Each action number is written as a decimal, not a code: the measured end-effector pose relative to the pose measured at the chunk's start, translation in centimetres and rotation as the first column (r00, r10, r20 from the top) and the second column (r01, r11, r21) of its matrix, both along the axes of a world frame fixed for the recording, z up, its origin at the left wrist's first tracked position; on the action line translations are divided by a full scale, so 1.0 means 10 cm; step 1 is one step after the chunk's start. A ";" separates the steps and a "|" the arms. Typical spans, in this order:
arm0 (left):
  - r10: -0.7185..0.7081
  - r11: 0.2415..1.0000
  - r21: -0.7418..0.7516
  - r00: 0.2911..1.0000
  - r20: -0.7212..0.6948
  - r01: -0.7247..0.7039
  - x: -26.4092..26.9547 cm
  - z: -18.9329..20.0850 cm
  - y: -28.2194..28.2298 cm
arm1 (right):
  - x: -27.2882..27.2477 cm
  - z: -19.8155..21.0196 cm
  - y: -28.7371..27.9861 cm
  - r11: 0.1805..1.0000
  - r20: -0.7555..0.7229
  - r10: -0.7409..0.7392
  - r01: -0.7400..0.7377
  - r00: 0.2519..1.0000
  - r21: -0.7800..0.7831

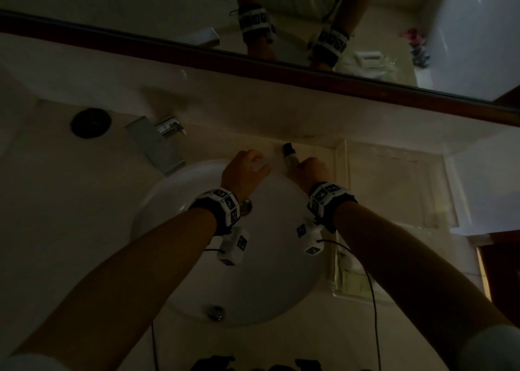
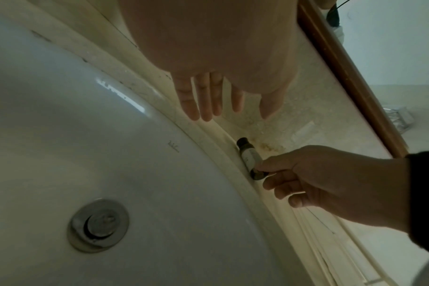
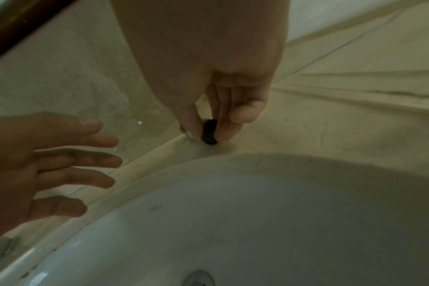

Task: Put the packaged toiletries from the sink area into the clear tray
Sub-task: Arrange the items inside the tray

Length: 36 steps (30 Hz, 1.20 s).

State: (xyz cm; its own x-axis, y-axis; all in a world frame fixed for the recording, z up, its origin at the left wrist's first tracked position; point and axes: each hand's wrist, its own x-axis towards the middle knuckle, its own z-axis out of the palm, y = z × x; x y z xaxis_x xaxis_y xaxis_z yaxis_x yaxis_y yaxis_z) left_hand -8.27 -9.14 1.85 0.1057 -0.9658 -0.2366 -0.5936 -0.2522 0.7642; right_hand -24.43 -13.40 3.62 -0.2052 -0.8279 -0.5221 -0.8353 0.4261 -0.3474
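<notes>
- Two hands work at the far rim of the round white sink [image 1: 157, 218], a smooth glazed basin with a metal drain plug [image 2: 98, 225] in its bottom.
- One small bottle [image 1: 290, 157], a slim cylinder with a pale label and a dark cap at its far end, lies on the beige stone-look table [image 1: 70, 190] just behind the sink rim.
- Its long axis runs away from the sink toward the mirror [image 1: 464, 33], cap end farthest from the basin, dark base end nearest.
- Right hand [image 1: 313, 171] pinches the bottle's near end between thumb and curled fingertips [image 3: 192, 127]; the bottle seems to touch the table.
- Left hand [image 1: 243, 171] hovers over the sink rim just left of the bottle, fingers [image 2: 192, 100] straight, slightly spread, holding nothing.
- Clear tray [image 1: 394, 185], flat, rectangular, glossy plastic, sits on the table right of the sink, well apart from the bottle.
- Square-edged chrome faucet [image 1: 161, 143] stands behind the sink's left side, with a dark round hole [image 1: 90, 123] further left.
- Dark wooden frame [image 1: 197, 55] edges the mirror.
</notes>
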 end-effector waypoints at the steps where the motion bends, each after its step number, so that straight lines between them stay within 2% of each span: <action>1: -0.007 1.000 -0.007 1.000 -0.001 0.007 0.00 0.00 0.01 | 0.00 0.01 0.01 1.000 -0.005 0.013 -0.013 1.000 0.004; 6: -0.001 1.000 0.001 0.999 -0.049 0.002 -0.02 0.04 0.02 | -0.05 0.03 0.06 0.997 0.037 0.071 -0.072 0.997 0.025; 17: -0.024 0.996 0.078 0.993 -0.118 0.033 -0.31 0.14 0.11 | -0.33 0.16 0.39 0.990 0.309 0.144 -0.135 0.940 -0.052; 26: 0.059 0.997 0.068 0.962 -0.265 -0.042 -0.77 0.21 0.24 | -0.77 0.31 0.77 0.987 0.329 0.152 -0.126 0.932 -0.098; 31: -0.015 0.999 0.043 0.965 -0.262 0.027 -1.06 0.31 0.33 | -1.04 0.39 0.96 0.982 0.345 0.165 -0.124 0.924 -0.139; 36: -0.086 0.996 0.009 0.971 -0.224 0.090 -1.42 0.44 0.45 | -1.33 0.52 1.11 0.981 0.428 0.146 -0.076 0.892 -0.178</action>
State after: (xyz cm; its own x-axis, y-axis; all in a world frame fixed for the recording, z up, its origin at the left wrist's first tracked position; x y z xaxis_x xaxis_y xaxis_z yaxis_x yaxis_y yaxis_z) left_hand -22.48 -4.61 6.21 -0.0373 -0.9641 -0.2631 -0.4287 -0.2224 0.8757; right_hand -37.76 -2.33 8.87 0.1126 -0.9082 -0.4031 -0.6222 0.2519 -0.7412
